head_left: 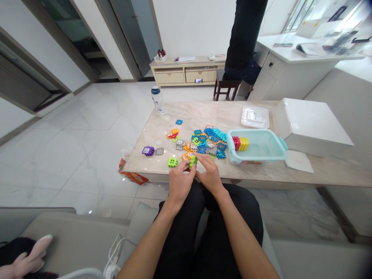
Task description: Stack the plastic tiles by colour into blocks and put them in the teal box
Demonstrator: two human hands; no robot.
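Both my left hand [180,180] and my right hand [209,173] are closed around a small stack of lime green interlocking tiles [193,161] at the table's front edge. Just left of them lies another green tile stack [172,162]. Farther left are a purple tile stack [148,150] and a single grey tile [159,151]. Beyond my hands spreads a loose pile of blue tiles [202,147], mixed with orange, grey and green ones. A few orange and red tiles [173,133] and one blue tile [179,122] lie apart toward the back left.
A light blue bin [258,158] at the right holds red tiles [236,143] and yellow tiles [243,144]. Behind it lie a clear lid [255,117] and a white box [312,122]. A water bottle [157,100] stands at the far left corner. A person [245,38] sits beyond the table.
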